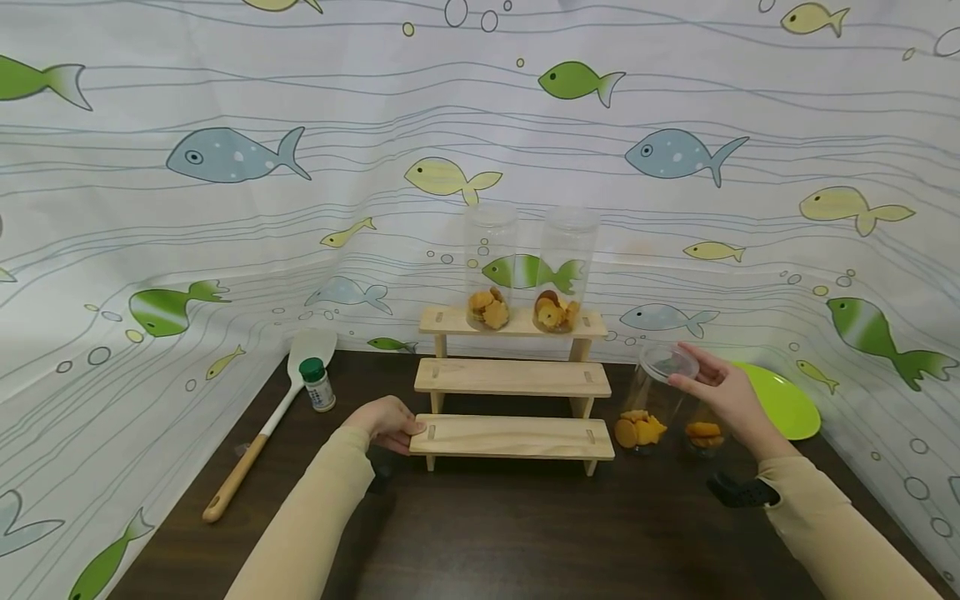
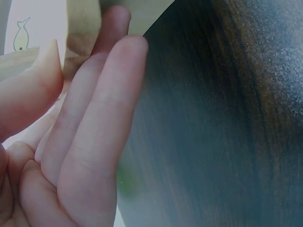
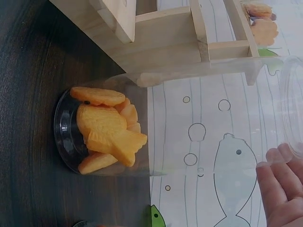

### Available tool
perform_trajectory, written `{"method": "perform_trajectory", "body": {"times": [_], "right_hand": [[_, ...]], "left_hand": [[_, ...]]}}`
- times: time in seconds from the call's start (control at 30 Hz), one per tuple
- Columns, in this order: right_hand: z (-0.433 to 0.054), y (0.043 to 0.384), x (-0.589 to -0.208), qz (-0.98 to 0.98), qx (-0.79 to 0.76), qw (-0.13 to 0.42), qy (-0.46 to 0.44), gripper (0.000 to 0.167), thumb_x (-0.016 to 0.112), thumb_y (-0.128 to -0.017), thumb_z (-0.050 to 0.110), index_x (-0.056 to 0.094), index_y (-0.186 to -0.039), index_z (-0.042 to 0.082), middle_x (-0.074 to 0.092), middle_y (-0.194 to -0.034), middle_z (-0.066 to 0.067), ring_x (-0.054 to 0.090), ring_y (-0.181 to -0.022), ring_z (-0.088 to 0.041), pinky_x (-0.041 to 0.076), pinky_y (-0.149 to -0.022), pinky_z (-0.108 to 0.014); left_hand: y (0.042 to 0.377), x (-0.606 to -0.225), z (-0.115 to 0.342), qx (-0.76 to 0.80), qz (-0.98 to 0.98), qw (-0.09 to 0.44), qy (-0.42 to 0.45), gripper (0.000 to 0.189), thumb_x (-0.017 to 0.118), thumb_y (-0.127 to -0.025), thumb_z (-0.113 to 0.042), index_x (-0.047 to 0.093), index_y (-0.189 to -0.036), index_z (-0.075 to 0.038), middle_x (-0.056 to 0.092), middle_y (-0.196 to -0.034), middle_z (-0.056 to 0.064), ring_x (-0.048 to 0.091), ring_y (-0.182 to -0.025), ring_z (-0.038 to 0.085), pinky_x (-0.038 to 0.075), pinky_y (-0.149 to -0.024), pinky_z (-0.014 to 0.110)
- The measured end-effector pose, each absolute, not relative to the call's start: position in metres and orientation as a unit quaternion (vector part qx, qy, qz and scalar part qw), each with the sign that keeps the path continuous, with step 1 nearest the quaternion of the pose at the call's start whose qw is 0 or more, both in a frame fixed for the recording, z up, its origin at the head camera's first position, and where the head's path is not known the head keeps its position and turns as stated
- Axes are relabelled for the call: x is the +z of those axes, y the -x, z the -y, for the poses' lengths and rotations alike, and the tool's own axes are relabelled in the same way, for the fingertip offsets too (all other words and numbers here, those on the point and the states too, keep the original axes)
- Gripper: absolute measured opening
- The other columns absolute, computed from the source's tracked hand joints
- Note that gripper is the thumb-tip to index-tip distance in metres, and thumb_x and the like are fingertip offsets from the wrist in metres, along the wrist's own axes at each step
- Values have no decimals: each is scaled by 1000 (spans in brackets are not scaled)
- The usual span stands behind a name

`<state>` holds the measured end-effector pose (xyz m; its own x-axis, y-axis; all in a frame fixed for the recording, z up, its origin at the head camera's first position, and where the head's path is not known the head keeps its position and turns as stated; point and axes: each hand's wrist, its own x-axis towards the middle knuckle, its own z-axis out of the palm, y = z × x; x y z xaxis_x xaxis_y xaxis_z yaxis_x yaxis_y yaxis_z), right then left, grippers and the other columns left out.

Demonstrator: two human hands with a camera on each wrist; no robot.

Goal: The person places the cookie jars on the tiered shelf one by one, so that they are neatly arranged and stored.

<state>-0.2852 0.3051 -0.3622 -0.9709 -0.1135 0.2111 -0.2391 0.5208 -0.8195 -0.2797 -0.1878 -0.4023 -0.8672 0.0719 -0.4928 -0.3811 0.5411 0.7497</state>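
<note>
My left hand (image 1: 384, 423) pinches the left end of the lowest board of a three-step wooden stand (image 1: 513, 377). In the left wrist view, the thumb and fingers lie on opposite sides of the board end (image 2: 83, 35). At the stand's right, my right hand (image 1: 726, 400) holds the lidded top of a tall clear jar (image 1: 660, 392) by its rim. Orange fish-shaped and round crackers (image 3: 111, 127) lie at the bottom of this upright jar. Beside it, partly behind the right hand, is another clear container with orange crackers (image 1: 703, 437).
Two clear jars with crackers, one left (image 1: 490, 250) and one right (image 1: 570, 250), stand on the top step. A green plate (image 1: 780, 400) is at the right. At the left lie a long-handled spatula (image 1: 277, 417) and a green-capped bottle (image 1: 318, 387). Fish-print cloth (image 1: 480, 125) encloses the dark table (image 1: 495, 533).
</note>
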Motion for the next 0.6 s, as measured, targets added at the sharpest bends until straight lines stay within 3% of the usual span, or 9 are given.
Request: {"method": "perform_trajectory", "body": {"times": [0.17,0.4,0.5,0.6], "right_hand": [[-305,284,-361,871,478,71,-92,64,61,-94,29,33,-146,6,36,-144,-28,49,-105,12,47,-74,-4],[-304,281,-356,864,486,89,-93,62,63,-93,28,36,-146,8,40,-141,-27,49,-97,20,49,-74,-6],[-303,278,-353,863,487,98,-94,61,64,-92,27,38,-145,11,43,-141,-22,50,-96,21,48,-75,-5],[-300,275,-347,859,491,107,-97,60,64,-92,26,39,-145,13,50,-139,-9,51,-97,20,46,-76,-3]], "left_hand": [[280,-401,187,471,-843,246,85,25,63,-92,-9,61,-104,12,67,-77,11,68,-70,20,60,-72,39],[280,-401,186,466,-846,244,89,23,62,-92,-8,61,-103,12,67,-77,12,68,-71,21,60,-72,39],[279,-401,185,462,-850,239,89,23,63,-91,-8,61,-102,12,67,-77,12,68,-72,22,60,-71,39],[279,-401,185,457,-853,235,90,22,63,-91,-8,61,-101,12,67,-77,12,68,-71,21,60,-72,40]]}}
